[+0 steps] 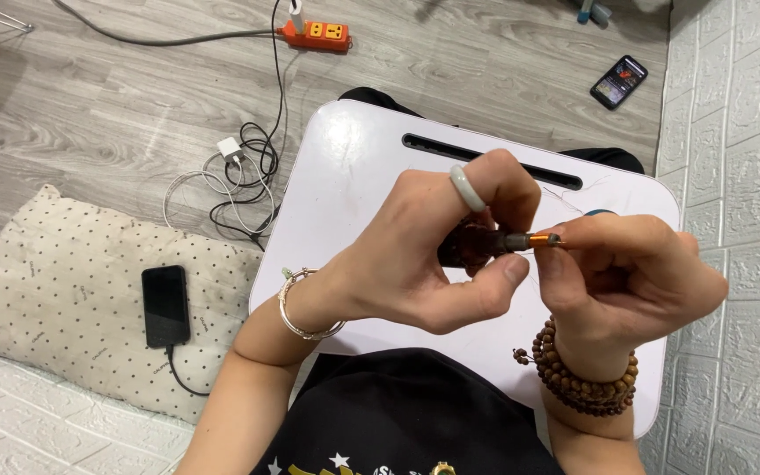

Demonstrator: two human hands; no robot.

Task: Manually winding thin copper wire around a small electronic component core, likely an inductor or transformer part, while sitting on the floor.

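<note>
Above the white lap worktop [345, 176], the left hand [424, 255] pinches a dark reddish-brown bead cluster [466, 248], while the right hand [626, 281] pinches a thin orange-tipped metal tool [534, 239] against it.

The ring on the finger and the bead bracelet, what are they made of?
The pale grey-green smooth ring on the left hand looks like polished stone, maybe jade: milky and glossy. It could also be glass. The brown round-bead bracelet on the right wrist looks like wood: matt, warm brown beads.
</note>
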